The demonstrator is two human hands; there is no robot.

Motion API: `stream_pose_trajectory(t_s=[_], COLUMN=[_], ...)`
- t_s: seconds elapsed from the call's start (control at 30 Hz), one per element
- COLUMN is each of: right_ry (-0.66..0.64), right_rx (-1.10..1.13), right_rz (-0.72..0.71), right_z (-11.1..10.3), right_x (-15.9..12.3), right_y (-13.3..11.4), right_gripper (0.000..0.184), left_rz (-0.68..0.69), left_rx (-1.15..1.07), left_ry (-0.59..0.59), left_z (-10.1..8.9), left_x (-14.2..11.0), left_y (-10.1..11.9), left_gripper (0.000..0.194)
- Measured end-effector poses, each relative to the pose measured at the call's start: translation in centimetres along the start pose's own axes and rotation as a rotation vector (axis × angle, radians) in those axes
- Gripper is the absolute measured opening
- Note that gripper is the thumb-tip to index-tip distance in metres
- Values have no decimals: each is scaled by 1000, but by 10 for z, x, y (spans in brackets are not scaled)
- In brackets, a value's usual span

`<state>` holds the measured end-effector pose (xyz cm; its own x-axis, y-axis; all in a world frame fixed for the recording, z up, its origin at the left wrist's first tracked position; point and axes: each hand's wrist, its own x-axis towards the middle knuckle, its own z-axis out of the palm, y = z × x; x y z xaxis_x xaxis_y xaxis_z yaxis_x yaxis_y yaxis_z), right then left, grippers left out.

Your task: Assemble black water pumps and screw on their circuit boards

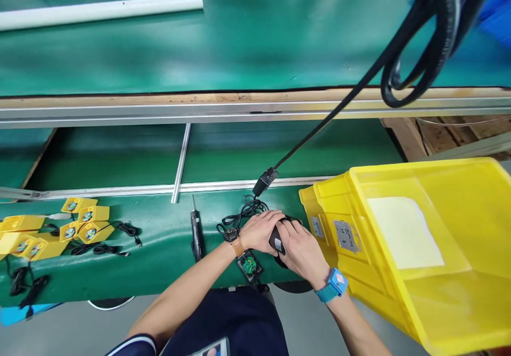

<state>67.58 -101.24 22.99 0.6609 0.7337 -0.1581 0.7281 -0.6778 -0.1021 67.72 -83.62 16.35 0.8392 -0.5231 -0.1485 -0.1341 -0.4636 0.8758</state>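
On the green belt (159,249), everything reads off the black housing (274,239). Far left of it: yellow cased boards (93,232) with black leads (96,249). Nearer, still left: electric screwdriver (196,233), lying bit-up. Just behind-left: coiled black cable (241,218). Just front-left: small green PCB in a black frame (249,265). My left hand (259,232) is clamped on the housing from its left, my right hand (301,252) from its right, fingers wrapped over, firm grip both sides. Just right of it: tilted yellow plastic bin (403,313), with a pale sheet (403,232) inside.
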Motion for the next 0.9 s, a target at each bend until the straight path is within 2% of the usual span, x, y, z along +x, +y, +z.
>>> stream_pose_trajectory(t_s=[0.13, 0.2, 0.27, 0.3, 0.33, 0.4, 0.43, 0.47, 0.5, 0.57, 0.63, 0.73, 0.8, 0.83, 0.9], right_ry=[4, 44, 164, 274, 422, 717, 790, 790, 727, 547, 482, 382, 250, 231, 299], right_rx=[37, 138, 342, 470, 611, 966, 1149, 1339, 1537, 1897, 2181, 2411, 2409, 2326, 2052], right_rz=[-60, -108, -133, -72, 67, 550, 796, 977, 1074, 1062, 964, 740, 599, 573, 605], right_z=[-3, -8, -10, -7, -1, 19, 31, 44, 56, 73, 80, 79, 76, 75, 69], right_x=[3, -1, -13, -21, -29, -43, -48, -49, -49, -42, -36, -39, -48, -54, -64], right_y=[1, 5, 12, 15, 17, 16, 12, 7, 0, -13, -22, -23, -19, -17, -13], right_gripper=[48, 49, 49, 51, 52, 51, 51, 54, 60, 67, 69, 77, 86, 88, 87], left_rz=[-19, -33, -33, -27, -14, 30, 58, 86, 113, 161, 198, 184, 110, 65, -33], left_rx=[-26, -40, -67, -79, -85, -82, -77, -74, -74, -78, -94, -154, -198, -213, -233], left_ry=[67, 105, 162, 210, 266, 381, 430, 469, 496, 534, 573, 674, 737, 767, 827], left_z=[14, 21, 24, 24, 23, 17, 13, 10, 7, 2, 1, 3, 8, 11, 20], left_x=[-8, -12, -18, -21, -25, -31, -34, -35, -36, -35, -32, -32, -36, -39, -46], left_y=[-6, -8, -9, -9, -8, -1, 4, 10, 17, 32, 46, 59, 63, 65, 68], left_gripper=[95, 93, 91, 90, 88, 87, 87, 88, 89, 91, 90, 84, 76, 72, 68])
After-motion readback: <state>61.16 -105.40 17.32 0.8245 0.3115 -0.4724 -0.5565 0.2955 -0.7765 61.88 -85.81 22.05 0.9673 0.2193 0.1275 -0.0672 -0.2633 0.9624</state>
